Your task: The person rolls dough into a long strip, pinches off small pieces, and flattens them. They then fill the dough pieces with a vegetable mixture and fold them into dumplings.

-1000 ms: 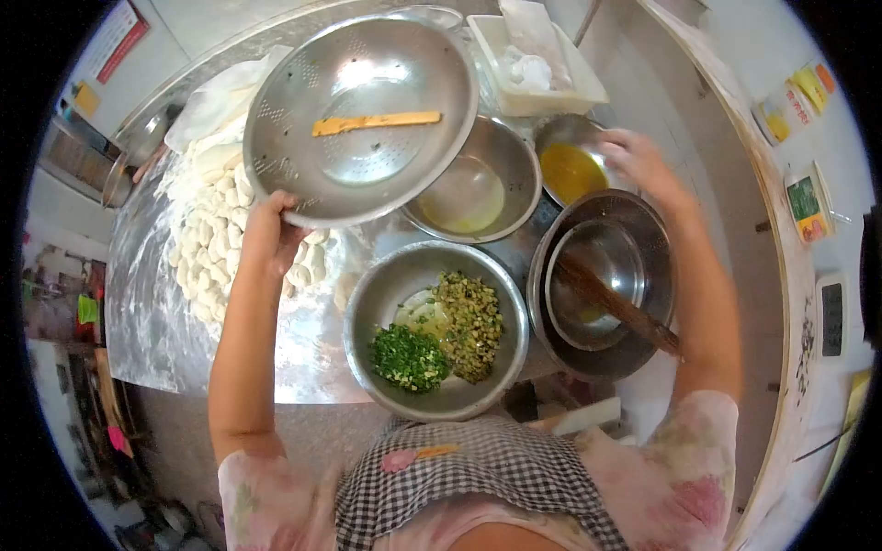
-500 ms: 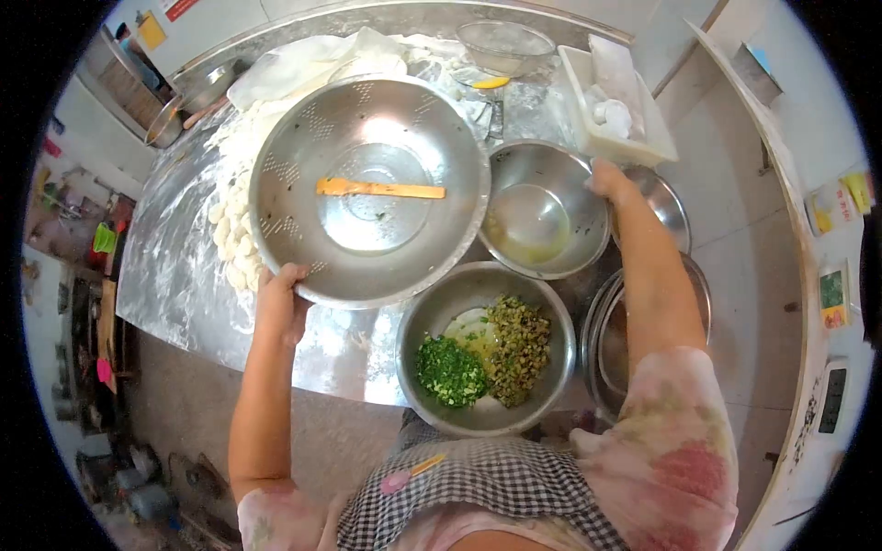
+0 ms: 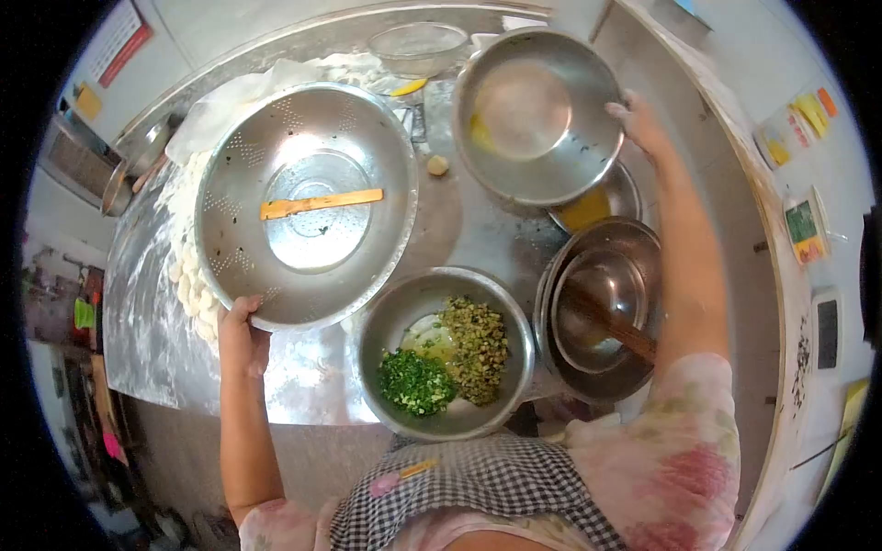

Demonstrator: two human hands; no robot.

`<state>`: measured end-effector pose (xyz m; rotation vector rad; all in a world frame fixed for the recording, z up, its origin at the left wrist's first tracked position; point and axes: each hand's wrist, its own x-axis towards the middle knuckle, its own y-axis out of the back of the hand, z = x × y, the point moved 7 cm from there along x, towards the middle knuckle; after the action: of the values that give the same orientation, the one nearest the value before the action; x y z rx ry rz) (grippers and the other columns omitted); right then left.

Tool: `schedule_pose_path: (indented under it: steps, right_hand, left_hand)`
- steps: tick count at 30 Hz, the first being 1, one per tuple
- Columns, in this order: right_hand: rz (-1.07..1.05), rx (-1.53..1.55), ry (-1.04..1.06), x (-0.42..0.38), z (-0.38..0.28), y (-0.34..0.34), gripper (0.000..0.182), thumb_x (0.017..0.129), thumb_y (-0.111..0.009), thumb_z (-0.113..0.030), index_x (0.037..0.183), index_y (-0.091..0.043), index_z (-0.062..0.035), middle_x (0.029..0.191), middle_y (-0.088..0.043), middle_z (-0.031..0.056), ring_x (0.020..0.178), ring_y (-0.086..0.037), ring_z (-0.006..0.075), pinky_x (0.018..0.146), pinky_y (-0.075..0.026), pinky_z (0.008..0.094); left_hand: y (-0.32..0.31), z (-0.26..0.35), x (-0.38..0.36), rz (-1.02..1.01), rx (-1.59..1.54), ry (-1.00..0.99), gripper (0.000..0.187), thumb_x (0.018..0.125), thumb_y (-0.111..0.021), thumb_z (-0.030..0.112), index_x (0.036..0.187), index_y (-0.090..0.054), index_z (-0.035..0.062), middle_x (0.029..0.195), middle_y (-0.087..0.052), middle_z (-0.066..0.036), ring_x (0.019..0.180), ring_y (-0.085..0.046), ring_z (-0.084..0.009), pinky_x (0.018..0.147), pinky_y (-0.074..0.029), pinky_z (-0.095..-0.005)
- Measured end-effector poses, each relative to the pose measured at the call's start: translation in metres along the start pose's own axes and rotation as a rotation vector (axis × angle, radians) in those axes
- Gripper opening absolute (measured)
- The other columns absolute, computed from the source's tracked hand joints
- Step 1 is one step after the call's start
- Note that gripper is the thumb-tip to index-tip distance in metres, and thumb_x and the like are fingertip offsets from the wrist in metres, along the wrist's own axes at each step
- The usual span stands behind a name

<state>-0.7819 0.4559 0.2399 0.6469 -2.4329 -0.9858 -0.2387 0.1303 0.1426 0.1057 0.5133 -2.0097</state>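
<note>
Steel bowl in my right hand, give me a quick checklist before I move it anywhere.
1. Right hand grips the steel bowl by its rim: ok.
2. Bowl level: not ok, it is tilted.
3. Residue inside: yellowish smear on the wall, could drip: not ok.
4. Left hand holds the colander rim: ok.
5. Flat wooden stick lies loose in the colander: not ok.
6. Filling bowl clear of both: ok.

Bright, even light glares off steel; fisheye view bends into black corners.
</note>
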Motion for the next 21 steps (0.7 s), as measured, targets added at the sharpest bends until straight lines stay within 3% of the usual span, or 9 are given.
schedule_pose_path:
  steps: [3,4,5,10,19,21]
  right_hand:
    - [0.357,-0.247,0.046,-0.025,0.017,0.057,0.033,0.085,-0.059,-0.024,0.107,-0.058,-0.0002,0.101,-0.063,0.0195,0.097,-0.059,0.0323,0.084,-0.044,0.0417]
    - [0.533,-0.356,0.178,-0.036,0.022,0.068,0.029,0.086,-0.057,-0.026,0.104,-0.057,-0.0031,0.096,-0.062,0.0212,0.095,-0.058,0.0383,0.08,-0.045,0.0438]
    - [0.567,-0.387,0.152,-0.042,0.04,0.075,0.028,0.086,-0.057,-0.026,0.103,-0.056,-0.0042,0.094,-0.062,0.0211,0.093,-0.058,0.039,0.078,-0.045,0.0447]
    - [0.678,-0.439,0.044,-0.093,0.058,0.085,0.023,0.086,-0.056,-0.025,0.101,-0.054,-0.0086,0.088,-0.062,0.0204,0.082,-0.058,0.0425,0.072,-0.045,0.0487]
    - [0.69,-0.467,0.251,-0.13,0.053,0.095,0.034,0.082,-0.058,-0.014,0.115,-0.053,-0.0141,0.092,-0.064,0.0166,0.084,-0.063,0.0351,0.072,-0.049,0.042]
    - [0.686,-0.436,0.201,-0.134,0.057,0.098,0.033,0.083,-0.056,-0.018,0.114,-0.054,-0.0107,0.093,-0.063,0.0195,0.085,-0.062,0.0372,0.074,-0.049,0.044]
  left_hand:
    - [-0.017,-0.006,0.005,-0.01,-0.03,0.039,0.049,0.076,-0.049,0.0,0.124,-0.041,-0.0015,0.112,-0.053,-0.012,0.099,-0.055,-0.0241,0.085,-0.048,-0.0397]
    - [-0.018,-0.012,0.009,-0.024,-0.044,0.062,0.049,0.076,-0.049,0.0,0.124,-0.041,-0.0014,0.112,-0.053,-0.012,0.099,-0.055,-0.0243,0.086,-0.048,-0.0398]
    - [-0.022,-0.017,0.011,-0.038,-0.058,0.086,0.049,0.076,-0.049,0.0,0.124,-0.041,-0.0012,0.113,-0.053,-0.012,0.1,-0.055,-0.0245,0.086,-0.048,-0.0399]
    - [-0.061,-0.023,0.001,-0.08,-0.059,0.115,0.05,0.075,-0.049,-0.001,0.124,-0.041,-0.0005,0.113,-0.053,-0.012,0.1,-0.055,-0.0241,0.088,-0.046,-0.0395]
    - [-0.105,-0.035,-0.013,-0.156,-0.045,0.109,0.045,0.076,-0.049,-0.002,0.121,-0.043,-0.0023,0.11,-0.055,-0.011,0.1,-0.055,-0.0239,0.089,-0.046,-0.0387]
    - [-0.111,-0.037,-0.016,-0.16,-0.054,0.108,0.043,0.076,-0.05,-0.002,0.119,-0.043,-0.0024,0.109,-0.055,-0.012,0.098,-0.056,-0.0241,0.088,-0.047,-0.0386]
